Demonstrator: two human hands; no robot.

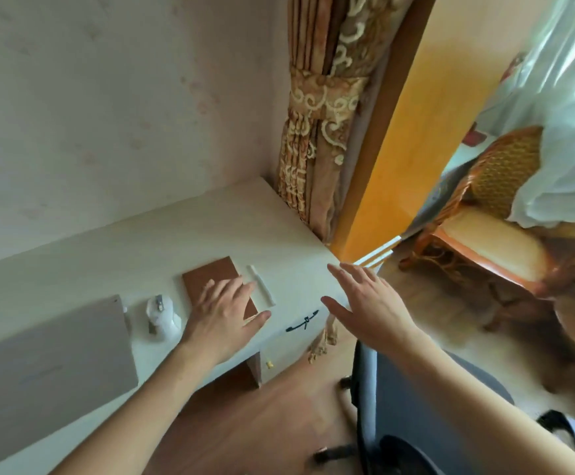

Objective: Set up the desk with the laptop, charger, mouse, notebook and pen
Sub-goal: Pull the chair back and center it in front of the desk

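A: On the bench (210, 234) so far?

B: Laptop (49, 351) at the left, lid shut, lying flat. White mouse (161, 318) just beside its right edge. Brown notebook (210, 279) next along, closed. White pen (261, 285) just right of that, parallel to the cover's long side.

A: And the hands?

B: Left hand (222, 320) over the near corner of the notebook, fingers (241, 286) spread and loose, gripping nothing; hard to tell whether touching the cover or just above it. Right hand (368, 303) out past the bench's right corner, palm down, fingers (347, 272) open too, empty, hanging in the air above the floor's edge.

A: Charger anywhere?

B: Not clearly. A small white piece touching the laptop's far right corner, maybe a plug, but too blurred to say. No cable visible.

A: So how far along?

B: Most of the way, by the look of it. Four of five things laid out in a neat row. Left to do, probably: find or connect the charger, and perhaps open the laptop lid. Possibly a last nudge to square up the notebook and pen.

A: Anything in the way?

B: Dark office chair (416, 406) close at the right, wicker chair (495, 214) farther off. Bench otherwise bare toward the curtain (317, 132).
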